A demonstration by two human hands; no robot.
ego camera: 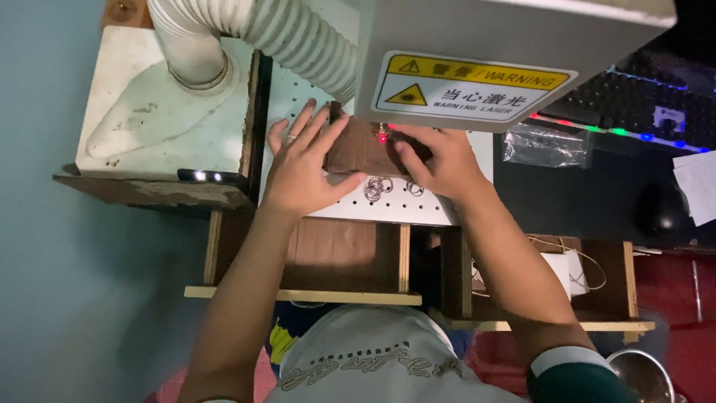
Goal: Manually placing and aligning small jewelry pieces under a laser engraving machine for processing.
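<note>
My left hand (302,164) rests on the left end of a brown leather-like piece (358,149), with its fingers spread over it. At the right end, my right hand (440,160) pinches the same piece. The piece lies on a white perforated plate (418,209) under a grey laser machine head (514,52). A red light dot (382,138) shines on the piece between my hands. A few small metal rings (379,188) lie on the plate just in front of the piece.
A white ribbed exhaust hose (283,37) curves over a white box (156,112) at the left. A lit keyboard (634,104), a clear plastic bag (544,145) and a dark mouse (664,213) sit at the right. Wooden shelf frames (313,295) stand below.
</note>
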